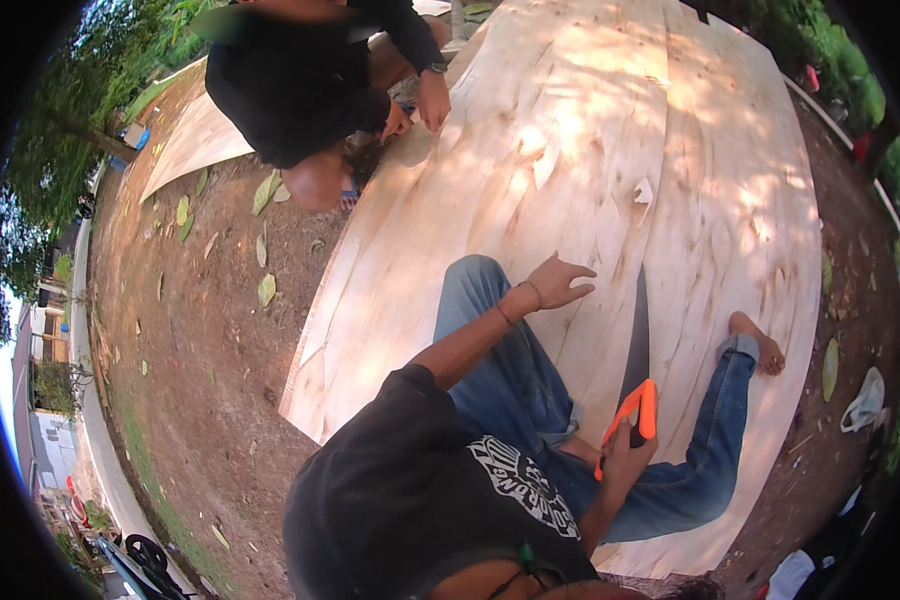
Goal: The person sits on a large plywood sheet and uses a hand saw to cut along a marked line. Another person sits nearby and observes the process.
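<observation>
My right hand point(624, 462) is wrapped round the orange handle of a hand saw point(638, 340). Its dark, tapering blade points away from me over the large pale plywood sheet point(530, 190) that I sit on. Whether the blade touches or cuts the wood, I cannot tell. My left hand point(560, 283) is held out beside my raised knee, above the sheet, with fingers apart and nothing in it. A small torn patch point(644, 190) shows in the wood grain beyond the saw's tip.
Another person point(310, 90) in black crouches at the sheet's far left edge, both hands low by it. A second pale sheet point(202, 145) lies behind them. Brown soil with fallen leaves point(267, 290) borders the left. A whitish plastic bag point(863, 402) lies on the right.
</observation>
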`<act>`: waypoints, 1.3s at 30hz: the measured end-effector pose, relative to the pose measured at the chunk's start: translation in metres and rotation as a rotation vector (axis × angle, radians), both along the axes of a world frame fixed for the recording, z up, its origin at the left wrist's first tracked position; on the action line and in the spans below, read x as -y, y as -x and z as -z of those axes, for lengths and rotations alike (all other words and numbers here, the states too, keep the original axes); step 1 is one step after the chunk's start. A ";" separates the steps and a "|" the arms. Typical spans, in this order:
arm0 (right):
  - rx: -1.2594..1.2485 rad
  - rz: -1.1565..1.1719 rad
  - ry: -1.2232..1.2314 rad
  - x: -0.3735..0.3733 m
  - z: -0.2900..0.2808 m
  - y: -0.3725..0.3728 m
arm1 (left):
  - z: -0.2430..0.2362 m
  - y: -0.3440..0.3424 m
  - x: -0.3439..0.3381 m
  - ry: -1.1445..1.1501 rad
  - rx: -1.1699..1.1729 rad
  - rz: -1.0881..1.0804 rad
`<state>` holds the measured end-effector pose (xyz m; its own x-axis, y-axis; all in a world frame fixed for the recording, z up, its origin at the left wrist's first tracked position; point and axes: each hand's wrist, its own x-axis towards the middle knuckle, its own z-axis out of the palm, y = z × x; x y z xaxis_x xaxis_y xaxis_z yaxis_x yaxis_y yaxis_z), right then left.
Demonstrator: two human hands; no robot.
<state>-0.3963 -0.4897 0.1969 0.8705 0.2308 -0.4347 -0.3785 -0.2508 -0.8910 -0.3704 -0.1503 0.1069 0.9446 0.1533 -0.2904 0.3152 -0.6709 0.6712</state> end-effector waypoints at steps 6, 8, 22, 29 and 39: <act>0.123 -0.097 0.037 -0.018 0.010 -0.005 | -0.007 0.184 -0.031 -0.246 0.458 -0.880; 0.095 -0.122 0.023 -0.034 0.003 -0.009 | 0.032 0.247 -0.024 -0.218 0.322 -1.018; 0.095 -0.074 0.094 -0.048 -0.031 -0.051 | 0.077 0.330 0.060 -0.567 -0.090 -0.723; 0.039 -0.073 0.074 -0.061 -0.051 -0.071 | 0.085 0.321 0.068 -0.600 -0.095 -0.729; -0.029 -0.093 0.138 -0.076 -0.097 -0.101 | 0.091 0.321 0.068 -0.658 -0.172 -0.706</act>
<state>-0.2954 -0.4133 0.2936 0.8348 0.2463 -0.4923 -0.3726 -0.4056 -0.8347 -0.6918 -0.2188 0.0156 0.5264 0.8473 -0.0703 0.8464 -0.5144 0.1379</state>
